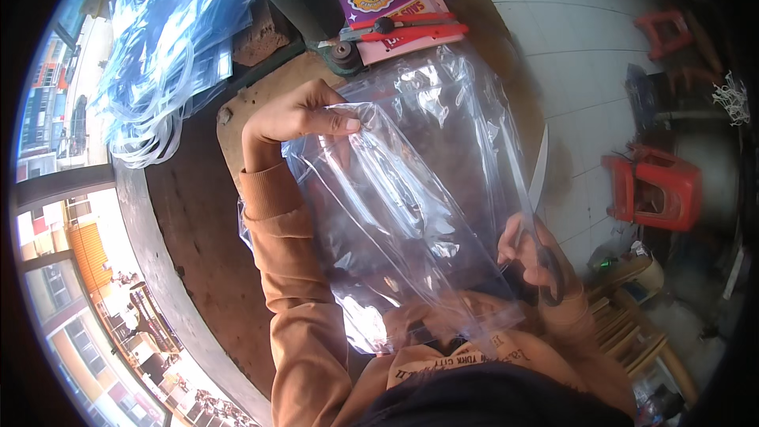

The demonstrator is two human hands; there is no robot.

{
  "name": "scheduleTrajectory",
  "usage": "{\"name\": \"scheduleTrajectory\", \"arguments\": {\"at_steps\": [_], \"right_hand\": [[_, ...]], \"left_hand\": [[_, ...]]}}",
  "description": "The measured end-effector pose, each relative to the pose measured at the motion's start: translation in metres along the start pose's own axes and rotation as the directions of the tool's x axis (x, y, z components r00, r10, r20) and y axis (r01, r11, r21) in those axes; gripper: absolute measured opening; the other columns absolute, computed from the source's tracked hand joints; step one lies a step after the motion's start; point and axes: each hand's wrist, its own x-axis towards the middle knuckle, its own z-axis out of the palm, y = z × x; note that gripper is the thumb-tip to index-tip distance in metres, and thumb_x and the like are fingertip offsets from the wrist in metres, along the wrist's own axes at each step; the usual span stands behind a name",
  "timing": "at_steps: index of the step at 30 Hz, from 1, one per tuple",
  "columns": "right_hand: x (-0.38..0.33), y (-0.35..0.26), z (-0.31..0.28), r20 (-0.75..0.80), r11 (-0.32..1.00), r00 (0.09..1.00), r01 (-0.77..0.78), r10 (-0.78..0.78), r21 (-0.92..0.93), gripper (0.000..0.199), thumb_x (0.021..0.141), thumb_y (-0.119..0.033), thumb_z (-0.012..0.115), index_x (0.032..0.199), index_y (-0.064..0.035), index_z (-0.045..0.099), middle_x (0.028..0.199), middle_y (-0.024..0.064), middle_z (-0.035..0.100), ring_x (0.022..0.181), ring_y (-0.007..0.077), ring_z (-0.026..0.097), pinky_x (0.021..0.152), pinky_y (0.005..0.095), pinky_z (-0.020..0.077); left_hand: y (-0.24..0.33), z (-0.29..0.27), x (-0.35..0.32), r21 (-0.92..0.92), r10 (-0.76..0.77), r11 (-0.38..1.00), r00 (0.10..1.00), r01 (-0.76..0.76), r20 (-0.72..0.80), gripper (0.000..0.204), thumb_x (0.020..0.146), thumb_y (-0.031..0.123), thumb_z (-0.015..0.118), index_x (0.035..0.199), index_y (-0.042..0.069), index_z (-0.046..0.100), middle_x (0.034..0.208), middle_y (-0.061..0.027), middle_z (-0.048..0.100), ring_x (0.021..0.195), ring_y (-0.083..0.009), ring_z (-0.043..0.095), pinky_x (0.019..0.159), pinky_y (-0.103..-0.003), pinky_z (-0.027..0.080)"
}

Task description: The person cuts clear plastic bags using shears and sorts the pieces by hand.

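left hand: the left hand (312, 119) is closed in a pinch, thumb on the near face of the film and fingers behind it; the grip likely serves to lift a fold and hold it steady
clear plastic sheet: the clear plastic sheet (395, 182) spreads between the two hands, in front of the body and over the near part of the wooden table (235, 130); it hangs creased from the pinch, perhaps raised so its layers can be told apart
right hand: the right hand (530, 253) grips the scissors (541, 174) by their dark handles at the sheet's right side; blades point far and stand apart, an angle that seems to suit the wrist; glare hides whether the left blade touches the film
far left stack: glossy clear film (182, 24) lies piled with pale loops (158, 134) draped at its near end; a brick (261, 38) sits beside it, possibly as a weight
far tool: a red-handled tool (403, 29) rests across a purple and pink packet (411, 4), right of a green machine (304, 0); set there, it leaves the film room
containers: the packet's contents do not show; if the sheet is a bag, nothing can be made out inside
right floor: a red stool (660, 190) stands well apart from the hands
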Motion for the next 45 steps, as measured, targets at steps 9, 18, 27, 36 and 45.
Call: {"name": "scheduleTrajectory", "arguments": {"at_steps": [9,18,27,36,45], "right_hand": [[-0.022,0.007,0.007,0.062,0.987,0.987,-0.145,0.150,-0.076,0.060,0.058,-0.033,0.083,0.096,-0.0035,0.047,0.076,-0.0012,0.040,0.071,0.0062,0.038,0.063,0.0184,0.0324],[-0.018,0.017,0.005,0.009,0.961,0.996,-0.079,0.085,-0.265,0.061,0.056,-0.042,0.083,0.089,-0.0015,0.052,0.065,-0.0024,0.042,0.060,0.0044,0.037,0.051,0.0202,0.0298],[-0.017,0.012,0.007,-0.028,0.943,0.995,-0.103,0.099,-0.316,0.065,0.053,-0.044,0.083,0.090,-0.0004,0.053,0.064,-0.0033,0.043,0.057,0.0038,0.037,0.048,0.0191,0.0286],[-0.016,0.010,0.006,-0.071,0.934,0.985,-0.174,0.160,-0.312,0.063,0.051,-0.037,0.086,0.091,-0.0008,0.053,0.064,-0.0044,0.042,0.058,0.0019,0.037,0.048,0.0173,0.0278],[-0.016,0.003,0.010,-0.136,0.921,0.962,-0.266,0.235,-0.284,0.058,0.051,-0.026,0.087,0.091,-0.0006,0.054,0.063,-0.0043,0.046,0.058,0.0018,0.038,0.049,0.0174,0.0302]], "left_hand": [[-0.009,0.001,0.002,0.003,-0.042,0.999,0.999,0.042,-0.026,0.037,0.081,0.032,0.063,0.067,-0.002,0.064,0.055,-0.0018,0.057,0.053,-0.0068,0.049,0.049,-0.023,0.036],[-0.010,0.000,0.006,-0.020,-0.071,0.997,0.997,0.071,0.003,0.038,0.083,0.030,0.062,0.063,-0.003,0.061,0.059,-0.0059,0.062,0.053,-0.0083,0.053,0.050,-0.023,0.039],[-0.009,0.002,0.009,-0.067,-0.099,0.993,0.995,0.100,0.021,0.037,0.083,0.027,0.061,0.067,-0.006,0.060,0.062,-0.0134,0.064,0.054,-0.0159,0.061,0.050,-0.026,0.047],[-0.017,0.001,0.013,-0.038,-0.098,0.994,0.995,0.098,0.005,0.036,0.084,0.025,0.059,0.067,-0.006,0.059,0.061,-0.0144,0.062,0.050,-0.0178,0.059,0.046,-0.027,0.046],[-0.022,0.001,0.013,-0.094,-0.166,0.982,0.986,0.166,0.000,0.037,0.082,0.030,0.063,0.068,-0.004,0.064,0.061,-0.0059,0.062,0.052,-0.0077,0.053,0.050,-0.023,0.040]]}}
